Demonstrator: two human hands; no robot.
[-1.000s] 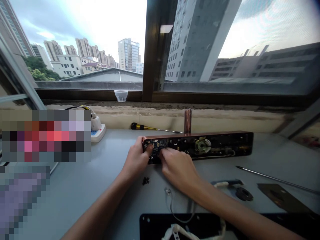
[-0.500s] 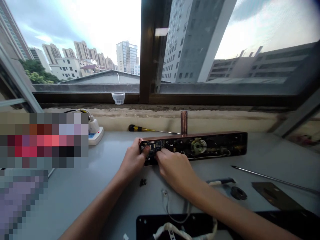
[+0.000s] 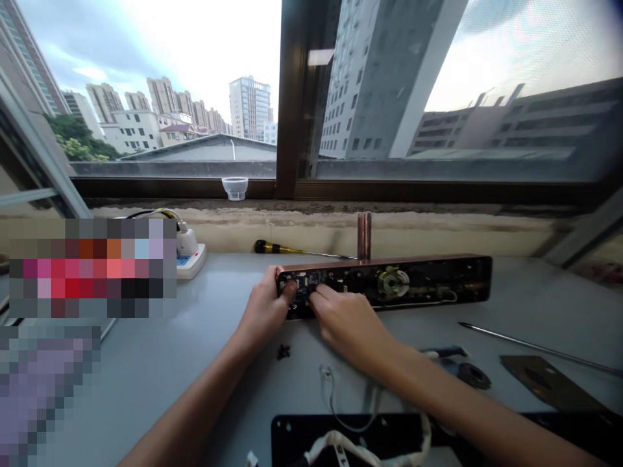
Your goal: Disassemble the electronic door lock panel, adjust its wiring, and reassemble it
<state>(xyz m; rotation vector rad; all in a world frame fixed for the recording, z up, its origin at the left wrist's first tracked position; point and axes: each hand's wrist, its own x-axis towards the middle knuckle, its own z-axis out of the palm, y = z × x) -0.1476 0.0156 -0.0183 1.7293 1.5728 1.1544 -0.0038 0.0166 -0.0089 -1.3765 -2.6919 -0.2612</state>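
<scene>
A long copper-edged housing (image 3: 438, 285) stands on its side on the table, its open black interior facing me. Inside its left end is a dark circuit board (image 3: 302, 283). My left hand (image 3: 269, 299) is closed around that end, with the thumb pressed over the board. The fingers of my right hand (image 3: 343, 314) are bunched together at the board's lower right edge. Whatever they pinch there is hidden by the fingers. Near the middle of the housing is a round metallic part (image 3: 393, 282). A copper-coloured post (image 3: 364, 237) rises behind the housing.
Behind lies a yellow-and-black screwdriver (image 3: 280, 248); a white power strip (image 3: 195, 263) is at left. Small black screws (image 3: 283, 352) lie below my hands. At right are a long metal rod (image 3: 525, 346) and a brown plate (image 3: 545, 381). A black panel (image 3: 292, 434) with wires lies in front.
The whole view has shifted slightly to the right. Both hands stay at the left end of the housing, with little visible change in their grip.
</scene>
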